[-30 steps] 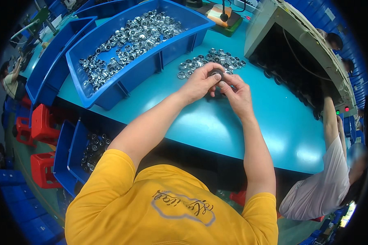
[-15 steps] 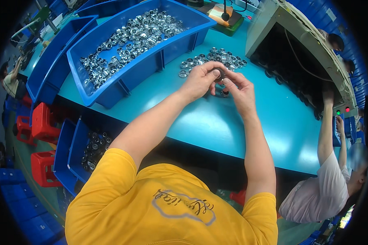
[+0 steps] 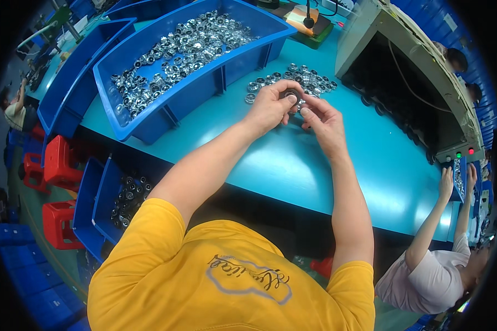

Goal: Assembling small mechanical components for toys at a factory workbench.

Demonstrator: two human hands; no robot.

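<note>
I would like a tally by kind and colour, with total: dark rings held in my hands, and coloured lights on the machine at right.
Dark ring: 1
Green light: 1
Red light: 1
Total: 3

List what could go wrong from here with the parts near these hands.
The dark round part, pinched by the left hand, might slip and drop onto the blue table. Loose shiny pieces lie there just beyond the hands, so a knock from the right hand could scatter them.
</note>
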